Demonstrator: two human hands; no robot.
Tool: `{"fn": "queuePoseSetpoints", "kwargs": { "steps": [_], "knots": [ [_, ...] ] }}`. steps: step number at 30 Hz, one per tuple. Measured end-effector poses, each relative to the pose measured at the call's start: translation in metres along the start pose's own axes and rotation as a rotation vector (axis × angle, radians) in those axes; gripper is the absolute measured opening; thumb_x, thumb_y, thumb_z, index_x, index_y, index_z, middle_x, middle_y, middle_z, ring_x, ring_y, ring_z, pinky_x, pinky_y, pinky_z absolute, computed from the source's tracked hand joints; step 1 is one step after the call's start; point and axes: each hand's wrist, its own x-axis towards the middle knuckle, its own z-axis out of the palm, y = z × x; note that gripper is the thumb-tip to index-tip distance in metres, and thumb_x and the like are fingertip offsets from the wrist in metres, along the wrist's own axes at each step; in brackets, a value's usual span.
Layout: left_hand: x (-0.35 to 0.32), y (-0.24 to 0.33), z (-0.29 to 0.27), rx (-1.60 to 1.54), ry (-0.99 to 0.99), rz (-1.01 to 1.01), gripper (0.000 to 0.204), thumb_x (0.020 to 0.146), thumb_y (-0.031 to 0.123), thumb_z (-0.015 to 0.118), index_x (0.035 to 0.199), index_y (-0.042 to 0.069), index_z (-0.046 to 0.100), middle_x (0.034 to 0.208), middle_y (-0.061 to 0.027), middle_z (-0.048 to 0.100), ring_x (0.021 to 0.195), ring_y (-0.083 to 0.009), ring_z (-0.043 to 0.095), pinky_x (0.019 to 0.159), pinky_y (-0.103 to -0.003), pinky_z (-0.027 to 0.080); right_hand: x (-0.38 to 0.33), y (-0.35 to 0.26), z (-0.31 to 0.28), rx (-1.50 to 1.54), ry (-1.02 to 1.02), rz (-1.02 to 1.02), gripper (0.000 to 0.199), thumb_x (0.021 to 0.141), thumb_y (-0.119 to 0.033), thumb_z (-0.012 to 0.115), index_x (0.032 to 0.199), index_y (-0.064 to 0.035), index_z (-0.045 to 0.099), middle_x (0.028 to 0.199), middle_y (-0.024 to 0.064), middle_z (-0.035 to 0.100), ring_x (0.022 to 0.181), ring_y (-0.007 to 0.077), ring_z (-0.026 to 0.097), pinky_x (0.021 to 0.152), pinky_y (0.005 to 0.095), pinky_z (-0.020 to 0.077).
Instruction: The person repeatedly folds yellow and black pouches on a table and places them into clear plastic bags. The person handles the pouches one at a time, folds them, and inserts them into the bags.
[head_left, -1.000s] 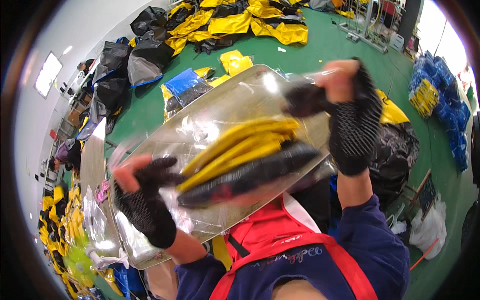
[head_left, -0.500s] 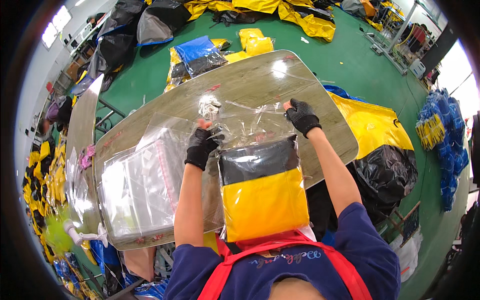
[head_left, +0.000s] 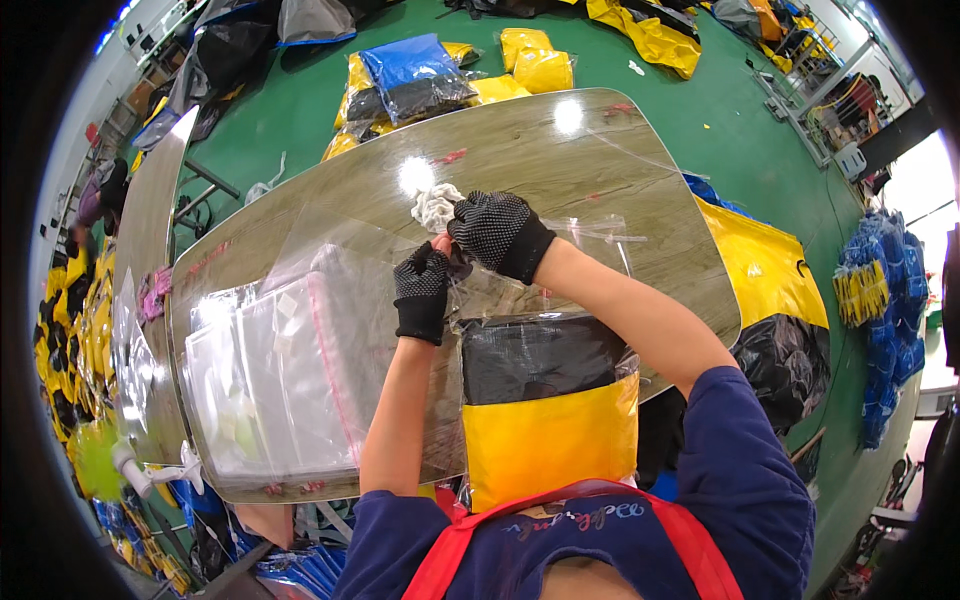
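Left hand: in a black dotted glove, just left of centre; fingers curled, apparently closed on the film near the bag's upper left corner.
Right hand: in a matching glove, near the centre, crossed over towards the left; fingers bent inward, their tips hidden, so what is gripped cannot be told.
Clear plastic bag: at lower centre, wrapped around a folded black-and-yellow sheet; the near edge of the wood-grain table seems to be overhung.
White crumpled bundle: laid just beyond the gloves.
Clear bag stack: spread at left of the frame.
Risks: the thin film could be torn if pulled too hard at one corner; the package could be tipped off the table if body support is withdrawn.
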Motion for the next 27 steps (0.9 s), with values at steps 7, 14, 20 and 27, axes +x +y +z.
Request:
{"fn": "queuePoseSetpoints", "kwargs": {
  "steps": [7,14,20,27],
  "knots": [
    [-0.002,0.013,0.005,-0.012,-0.068,0.033,0.028,0.095,0.023,0.057,0.105,-0.002,0.066,0.089,-0.0059,0.067,0.073,-0.0096,0.060,0.068,-0.024,0.050,0.006,0.020,-0.001,0.134,-0.169,0.143,0.016,0.078,-0.023,0.062,0.089,-0.0109,0.063,0.074,0.0089,0.064,0.071,0.0293,0.064,0.059,0.0417,0.0509],
    [-0.003,0.005,-0.020,-0.249,-0.026,-0.139,0.036,0.096,0.027,0.053,0.113,-0.004,0.057,0.097,-0.0143,0.066,0.082,-0.0200,0.065,0.075,-0.031,0.053,-0.107,0.290,-0.142,-0.248,0.282,1.602,0.041,0.084,-0.041,0.054,0.104,-0.0082,0.067,0.101,0.0079,0.067,0.086,0.0249,0.064,0.081,0.0404,0.0486],
    [0.017,-0.004,-0.038,-0.038,-0.078,-0.230,0.037,0.095,0.031,0.052,0.116,0.001,0.057,0.104,-0.0110,0.067,0.072,-0.0138,0.061,0.060,-0.024,0.047,-0.183,0.240,-0.071,-0.165,0.080,0.778,0.033,0.092,-0.022,0.051,0.120,-0.0046,0.053,0.096,0.0131,0.060,0.090,0.0254,0.057,0.085,0.0349,0.0450],
    [0.009,0.029,-0.057,-0.187,-0.299,-0.412,0.033,0.096,0.030,0.051,0.118,0.005,0.052,0.113,-0.0141,0.063,0.087,-0.0164,0.061,0.062,-0.026,0.048,-0.158,0.104,-0.040,1.722,-0.033,1.208,0.041,0.090,-0.032,0.059,0.120,-0.0034,0.057,0.102,0.0148,0.066,0.080,0.0188,0.063,0.067,0.0275,0.0519]
  ]
}}
